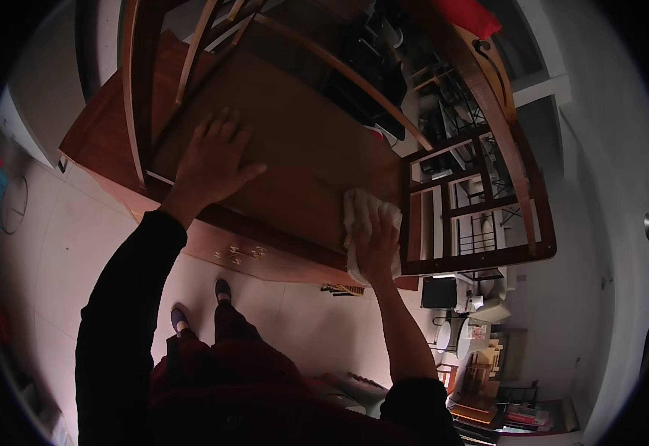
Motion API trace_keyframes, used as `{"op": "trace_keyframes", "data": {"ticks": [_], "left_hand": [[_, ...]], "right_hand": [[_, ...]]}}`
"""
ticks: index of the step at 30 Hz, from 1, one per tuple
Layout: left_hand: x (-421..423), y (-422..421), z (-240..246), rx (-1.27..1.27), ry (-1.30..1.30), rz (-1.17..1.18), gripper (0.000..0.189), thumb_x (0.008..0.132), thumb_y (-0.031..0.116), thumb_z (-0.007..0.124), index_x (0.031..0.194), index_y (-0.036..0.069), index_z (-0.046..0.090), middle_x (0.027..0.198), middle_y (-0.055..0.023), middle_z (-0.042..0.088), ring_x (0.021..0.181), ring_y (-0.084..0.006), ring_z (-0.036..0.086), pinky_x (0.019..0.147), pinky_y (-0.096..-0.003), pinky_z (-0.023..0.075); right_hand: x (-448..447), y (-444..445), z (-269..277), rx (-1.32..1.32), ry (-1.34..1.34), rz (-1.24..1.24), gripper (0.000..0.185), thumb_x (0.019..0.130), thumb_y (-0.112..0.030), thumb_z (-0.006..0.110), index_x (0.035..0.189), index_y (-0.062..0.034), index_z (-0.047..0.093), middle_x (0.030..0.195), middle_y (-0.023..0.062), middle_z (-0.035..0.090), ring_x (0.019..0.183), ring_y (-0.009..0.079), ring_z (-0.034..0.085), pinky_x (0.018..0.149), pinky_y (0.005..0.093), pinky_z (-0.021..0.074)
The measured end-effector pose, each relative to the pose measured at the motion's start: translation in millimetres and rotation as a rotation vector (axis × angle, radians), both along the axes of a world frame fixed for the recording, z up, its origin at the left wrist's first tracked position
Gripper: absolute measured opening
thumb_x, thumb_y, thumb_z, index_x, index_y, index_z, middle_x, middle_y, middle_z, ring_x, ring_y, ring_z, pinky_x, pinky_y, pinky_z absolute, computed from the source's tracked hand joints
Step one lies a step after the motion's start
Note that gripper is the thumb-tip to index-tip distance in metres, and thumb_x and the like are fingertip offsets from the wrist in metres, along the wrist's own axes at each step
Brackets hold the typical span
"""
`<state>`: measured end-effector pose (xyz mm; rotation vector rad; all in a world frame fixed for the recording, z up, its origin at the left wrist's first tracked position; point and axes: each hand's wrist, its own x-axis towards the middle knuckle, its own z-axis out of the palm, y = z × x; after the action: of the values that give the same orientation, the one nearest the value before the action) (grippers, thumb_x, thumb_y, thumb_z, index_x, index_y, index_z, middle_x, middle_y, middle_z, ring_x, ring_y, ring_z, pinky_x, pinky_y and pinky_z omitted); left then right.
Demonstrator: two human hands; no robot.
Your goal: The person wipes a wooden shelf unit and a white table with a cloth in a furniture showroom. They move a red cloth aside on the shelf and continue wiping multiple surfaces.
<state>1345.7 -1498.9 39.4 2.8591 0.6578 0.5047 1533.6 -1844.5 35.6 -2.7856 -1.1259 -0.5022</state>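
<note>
Before me is a dark wooden seat panel [296, 161], part of what looks like a wooden armchair with a lattice side frame [447, 212] on the right. My left hand [213, 159] lies on the left part of the panel, fingers apart and holding nothing. At the panel's right front corner, my right hand [377, 240] grips a white cloth [357, 209] and presses it against the wood, close to the lattice frame. The cloth bunches around the fingers and partly hides that corner.
Under the seat stands a reddish wooden cabinet or table [96, 131] with brass-coloured fittings [241, 255] on its front. Wooden bars [196, 50] rise at the left. Stacked furniture [478, 393] lines the right wall. My feet [223, 289] are on pale floor tiles [296, 323].
</note>
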Motion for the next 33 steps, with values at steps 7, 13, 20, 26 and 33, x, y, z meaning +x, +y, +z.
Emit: {"op": "trace_keyframes", "data": {"ticks": [7, 13, 20, 26, 33], "left_hand": [[-1, 1, -6, 0.001, -0.069, 0.010, 0.076, 0.101, 0.061, 0.057, 0.154, 0.007, 0.050, 0.165, -0.0165, 0.040, 0.158, -0.0308, 0.029, 0.131, -0.0468, 0.0217], [-4, -1, 1, -0.002, -0.023, 0.030, 0.076, 0.100, 0.061, 0.059, 0.155, 0.010, 0.050, 0.165, -0.0145, 0.042, 0.158, -0.0299, 0.030, 0.131, -0.0459, 0.0222], [-4, -2, 6, -0.058, 0.015, 0.038, 0.076, 0.101, 0.063, 0.058, 0.157, 0.012, 0.049, 0.167, -0.0120, 0.039, 0.160, -0.0275, 0.026, 0.132, -0.0452, 0.0200], [-3, -1, 5, -0.037, 0.032, 0.037, 0.075, 0.103, 0.064, 0.054, 0.157, 0.013, 0.048, 0.167, -0.0122, 0.039, 0.160, -0.0271, 0.026, 0.132, -0.0449, 0.0191], [-3, 1, 1, -0.015, 0.015, 0.022, 0.075, 0.105, 0.065, 0.048, 0.157, 0.011, 0.047, 0.167, -0.0132, 0.038, 0.160, -0.0268, 0.025, 0.133, -0.0451, 0.0180]], "right_hand": [[75, 51, -2, -0.030, 0.010, -0.120, 0.063, 0.102, -0.053, 0.054, 0.157, -0.0233, 0.052, 0.160, 0.0141, 0.049, 0.145, 0.0425, 0.045, 0.115, 0.0604, 0.0384], [151, 108, 1, -0.014, 0.126, -0.255, 0.067, 0.102, -0.062, 0.049, 0.159, -0.0270, 0.050, 0.162, 0.0097, 0.047, 0.150, 0.0380, 0.039, 0.120, 0.0612, 0.0279], [199, 138, -5, 0.024, 0.081, -0.260, 0.068, 0.101, -0.064, 0.049, 0.158, -0.0270, 0.051, 0.164, 0.0076, 0.045, 0.149, 0.0369, 0.040, 0.119, 0.0632, 0.0280], [158, 118, -9, 0.029, 0.040, -0.205, 0.067, 0.100, -0.061, 0.054, 0.155, -0.0237, 0.055, 0.161, 0.0074, 0.049, 0.146, 0.0392, 0.042, 0.115, 0.0665, 0.0315], [65, 83, -3, 0.235, -0.113, 0.097, 0.042, 0.095, -0.038, 0.072, 0.122, -0.0072, 0.074, 0.122, 0.0205, 0.063, 0.114, 0.0420, 0.058, 0.100, 0.0529, 0.0467]]}}
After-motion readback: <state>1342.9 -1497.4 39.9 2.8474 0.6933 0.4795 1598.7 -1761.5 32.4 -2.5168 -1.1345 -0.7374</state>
